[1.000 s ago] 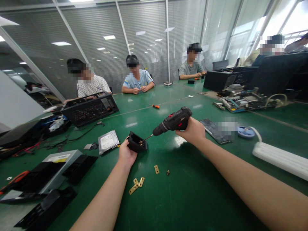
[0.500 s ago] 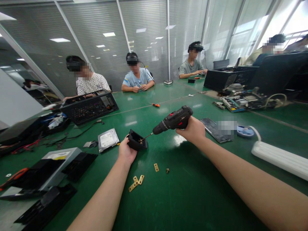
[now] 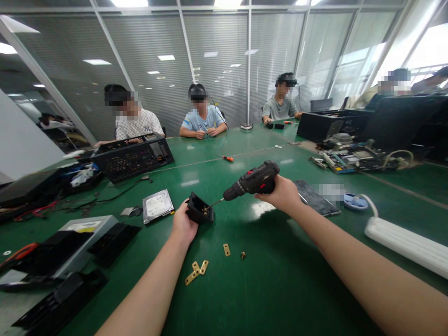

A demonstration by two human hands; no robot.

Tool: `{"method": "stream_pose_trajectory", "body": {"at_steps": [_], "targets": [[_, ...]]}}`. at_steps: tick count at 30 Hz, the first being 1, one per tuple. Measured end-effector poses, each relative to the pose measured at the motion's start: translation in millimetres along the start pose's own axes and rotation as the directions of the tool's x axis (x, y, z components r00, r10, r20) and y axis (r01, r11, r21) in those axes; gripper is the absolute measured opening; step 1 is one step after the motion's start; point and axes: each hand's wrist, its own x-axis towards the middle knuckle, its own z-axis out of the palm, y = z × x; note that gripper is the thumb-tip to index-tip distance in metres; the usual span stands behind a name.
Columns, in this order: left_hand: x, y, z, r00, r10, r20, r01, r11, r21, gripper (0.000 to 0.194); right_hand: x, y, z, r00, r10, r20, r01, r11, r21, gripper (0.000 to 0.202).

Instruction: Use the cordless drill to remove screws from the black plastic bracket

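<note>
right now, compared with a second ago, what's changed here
Across the table, the co-worker in grey has moved one hand leftward in view, down beside a small black block. The camera tilted up slightly. You took or released nothing: left hand still holds the black housing, right hand the drill. The brass plates and screw stayed put.

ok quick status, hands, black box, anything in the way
Left hand holding black box. Right hand gripping drill, bit aimed at the box. Brass plates lower in view, clear of the bit.
</note>
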Motion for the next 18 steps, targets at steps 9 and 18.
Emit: {"method": "stream_pose_trajectory", "body": {"at_steps": [9,18], "targets": [[-1,-6,1.9,0.994,0.104,0.039,-0.106,0.992,0.074,0.018,18,21,-37,0.884,-0.301,0.359,0.138,0.9,0.413,0.055],[9,-10,-1.4,0.986,0.168,0.0,-0.167,0.978,0.128,0.014,7,7,-60,0.574,-0.48,0.663,0.094,0.844,0.529,0.033]]}}
